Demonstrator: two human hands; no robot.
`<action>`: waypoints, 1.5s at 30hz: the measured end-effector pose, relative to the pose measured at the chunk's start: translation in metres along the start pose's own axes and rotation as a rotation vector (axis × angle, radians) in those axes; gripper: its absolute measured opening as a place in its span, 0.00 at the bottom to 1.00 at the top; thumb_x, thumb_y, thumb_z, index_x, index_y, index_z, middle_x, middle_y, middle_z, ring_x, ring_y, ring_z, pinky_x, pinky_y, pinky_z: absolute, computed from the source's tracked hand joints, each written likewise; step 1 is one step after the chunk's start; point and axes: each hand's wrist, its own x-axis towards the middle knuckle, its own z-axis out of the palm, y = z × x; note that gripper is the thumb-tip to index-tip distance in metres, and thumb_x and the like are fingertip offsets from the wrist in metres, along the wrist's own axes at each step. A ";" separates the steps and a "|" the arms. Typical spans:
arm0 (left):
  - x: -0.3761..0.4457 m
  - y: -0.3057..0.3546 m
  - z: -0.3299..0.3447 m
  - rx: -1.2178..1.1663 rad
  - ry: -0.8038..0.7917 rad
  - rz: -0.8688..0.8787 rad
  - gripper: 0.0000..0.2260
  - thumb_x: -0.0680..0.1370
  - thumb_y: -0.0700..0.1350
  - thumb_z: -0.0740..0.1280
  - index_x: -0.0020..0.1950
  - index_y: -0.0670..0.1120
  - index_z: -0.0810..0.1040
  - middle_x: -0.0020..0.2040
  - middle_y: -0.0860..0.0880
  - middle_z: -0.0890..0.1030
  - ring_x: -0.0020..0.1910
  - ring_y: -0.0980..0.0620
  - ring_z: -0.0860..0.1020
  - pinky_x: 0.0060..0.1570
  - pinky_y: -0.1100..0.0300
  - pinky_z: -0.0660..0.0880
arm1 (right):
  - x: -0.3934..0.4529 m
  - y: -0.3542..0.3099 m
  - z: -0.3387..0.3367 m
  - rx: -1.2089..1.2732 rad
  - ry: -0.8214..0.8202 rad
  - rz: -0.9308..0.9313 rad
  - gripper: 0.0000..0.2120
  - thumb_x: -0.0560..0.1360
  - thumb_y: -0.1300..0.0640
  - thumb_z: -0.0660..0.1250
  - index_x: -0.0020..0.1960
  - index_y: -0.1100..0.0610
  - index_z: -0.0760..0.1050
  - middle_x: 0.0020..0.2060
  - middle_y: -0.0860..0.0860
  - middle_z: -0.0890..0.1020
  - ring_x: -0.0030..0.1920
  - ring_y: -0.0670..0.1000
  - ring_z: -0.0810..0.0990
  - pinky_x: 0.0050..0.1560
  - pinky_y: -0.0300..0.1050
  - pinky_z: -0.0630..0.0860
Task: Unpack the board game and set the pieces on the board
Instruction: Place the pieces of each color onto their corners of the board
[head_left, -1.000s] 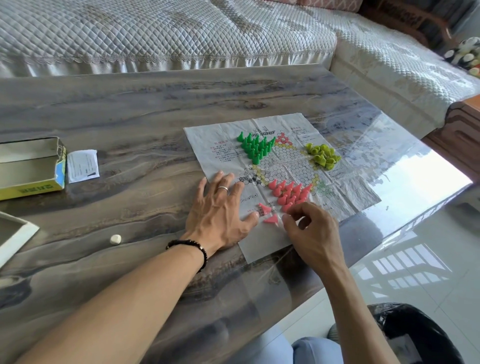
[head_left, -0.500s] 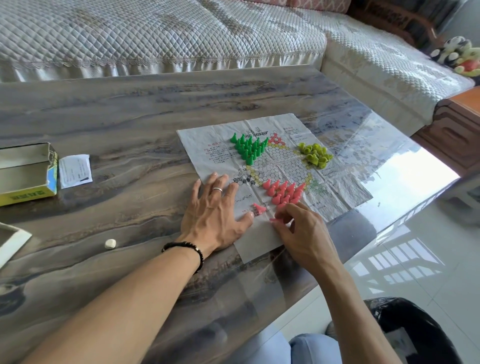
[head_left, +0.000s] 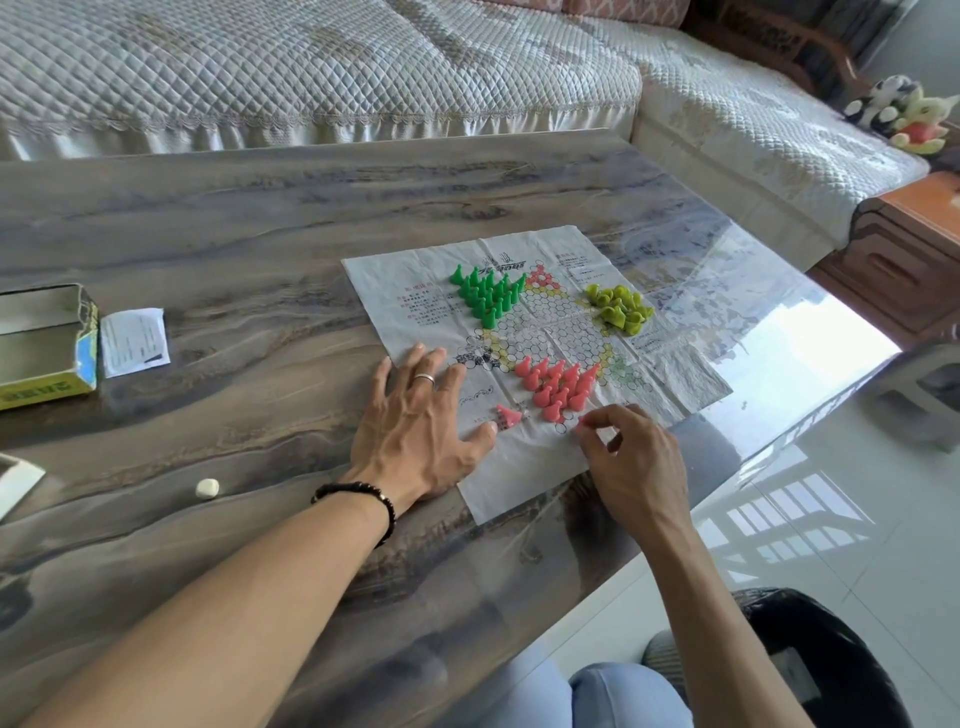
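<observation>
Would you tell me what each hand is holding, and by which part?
Right hand pinches a red piece at its fingertips; the held part is hidden. Left hand lies flat, holding nothing.

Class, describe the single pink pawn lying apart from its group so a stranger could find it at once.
Start at the white paper game board on the grey marbled table, then find the triangle of upright pink cone pawns on its near side. Just left of that triangle, beside the thumb of the flat left hand, one pink pawn lies tipped over, alone, outside the formation.
</observation>
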 end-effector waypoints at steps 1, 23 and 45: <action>0.000 0.000 0.000 0.001 0.001 0.000 0.35 0.75 0.67 0.51 0.77 0.48 0.59 0.79 0.44 0.57 0.78 0.46 0.51 0.76 0.41 0.46 | 0.000 0.002 0.001 -0.021 0.006 0.018 0.04 0.75 0.49 0.68 0.47 0.48 0.80 0.45 0.44 0.78 0.42 0.49 0.77 0.41 0.44 0.69; -0.002 0.002 -0.003 -0.001 -0.008 0.003 0.34 0.76 0.66 0.52 0.77 0.48 0.57 0.79 0.43 0.56 0.78 0.45 0.50 0.76 0.41 0.46 | 0.013 -0.002 0.015 0.000 0.038 0.048 0.06 0.73 0.49 0.70 0.47 0.50 0.82 0.47 0.46 0.78 0.45 0.52 0.78 0.43 0.45 0.70; -0.001 0.001 0.000 -0.004 0.001 -0.010 0.37 0.74 0.68 0.51 0.78 0.49 0.57 0.79 0.45 0.56 0.78 0.46 0.49 0.76 0.43 0.45 | -0.005 -0.042 0.031 0.025 0.026 -0.185 0.03 0.73 0.55 0.70 0.42 0.54 0.81 0.37 0.48 0.81 0.37 0.48 0.77 0.41 0.43 0.73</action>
